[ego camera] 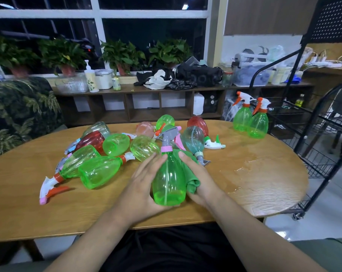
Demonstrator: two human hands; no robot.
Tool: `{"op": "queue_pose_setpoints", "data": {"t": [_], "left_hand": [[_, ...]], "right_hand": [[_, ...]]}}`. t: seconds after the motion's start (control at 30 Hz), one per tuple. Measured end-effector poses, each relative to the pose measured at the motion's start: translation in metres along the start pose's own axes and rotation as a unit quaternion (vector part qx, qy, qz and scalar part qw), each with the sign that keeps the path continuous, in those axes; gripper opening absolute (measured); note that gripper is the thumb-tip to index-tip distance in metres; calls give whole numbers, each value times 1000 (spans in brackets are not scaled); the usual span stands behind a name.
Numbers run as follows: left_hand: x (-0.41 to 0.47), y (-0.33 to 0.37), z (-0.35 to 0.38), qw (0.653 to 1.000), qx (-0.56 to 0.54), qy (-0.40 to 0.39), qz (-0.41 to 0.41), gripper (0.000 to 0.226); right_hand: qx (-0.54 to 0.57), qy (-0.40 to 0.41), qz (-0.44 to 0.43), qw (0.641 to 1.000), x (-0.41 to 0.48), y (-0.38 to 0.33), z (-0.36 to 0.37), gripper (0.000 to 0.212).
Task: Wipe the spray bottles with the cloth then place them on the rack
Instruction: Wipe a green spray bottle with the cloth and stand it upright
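A green spray bottle (168,183) with a grey trigger and pink collar stands upright near the table's front edge. My left hand (144,185) cups its left side, fingers fairly straight along the wall. My right hand (199,179) presses a green cloth (187,173) against the bottle's right side, fingers wrapped over the cloth. Several more bottles (107,154), green, red and clear, lie in a heap behind and to the left. Two green bottles with orange triggers (250,120) stand upright at the table's far right, beside the black wire rack (323,122).
The wooden oval table (68,209) has a wet patch (250,169) to the right of my hands. The rack's wire shelves reach past the table's right end. A low shelf with plants and clutter (166,79) runs along the window behind.
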State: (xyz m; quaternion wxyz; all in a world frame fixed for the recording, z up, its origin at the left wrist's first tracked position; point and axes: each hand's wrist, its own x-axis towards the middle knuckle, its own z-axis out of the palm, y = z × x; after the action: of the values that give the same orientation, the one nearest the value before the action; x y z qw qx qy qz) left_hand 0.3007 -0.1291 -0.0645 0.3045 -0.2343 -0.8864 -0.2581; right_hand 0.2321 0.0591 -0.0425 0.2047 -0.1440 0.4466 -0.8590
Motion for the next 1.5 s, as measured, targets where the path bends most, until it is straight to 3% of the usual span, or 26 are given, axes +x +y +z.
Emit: {"op": "queue_pose_setpoints", "data": {"t": [0.1,0.43,0.6,0.7,0.77,0.9,1.07,1.17,1.33,1.5], "left_hand": [[0,-2,2,1000,21,8,-16,119],[-2,-2,1,996,-11,39,-85,118],[-2,-7,0,978,-40,100,-176,115],[0,-7,-2,972,-47,126,-195,114],[0,-6,-2,971,-46,131,-196,115],[1,-5,-2,973,-44,126,-188,112],[-2,-4,-4,989,-45,68,-125,114],[-2,1,-5,996,-40,41,-69,117],[-2,7,-9,998,-56,2,-17,122],[1,6,-5,999,-39,-7,-31,124]], "right_hand": [[-23,23,-24,999,0,0,5,21],[-177,-3,-143,974,-4,13,6,33],[-339,-43,-216,915,-12,19,7,38],[-431,-54,-265,861,-14,21,5,42],[-450,-52,-277,847,-16,21,5,42],[-402,-46,-248,880,-17,21,5,40],[-244,-29,-162,956,-10,17,5,36],[-108,1,-76,991,-5,14,6,44],[-5,-23,10,1000,-3,8,0,55],[-19,9,-18,1000,-2,6,2,32]]}}
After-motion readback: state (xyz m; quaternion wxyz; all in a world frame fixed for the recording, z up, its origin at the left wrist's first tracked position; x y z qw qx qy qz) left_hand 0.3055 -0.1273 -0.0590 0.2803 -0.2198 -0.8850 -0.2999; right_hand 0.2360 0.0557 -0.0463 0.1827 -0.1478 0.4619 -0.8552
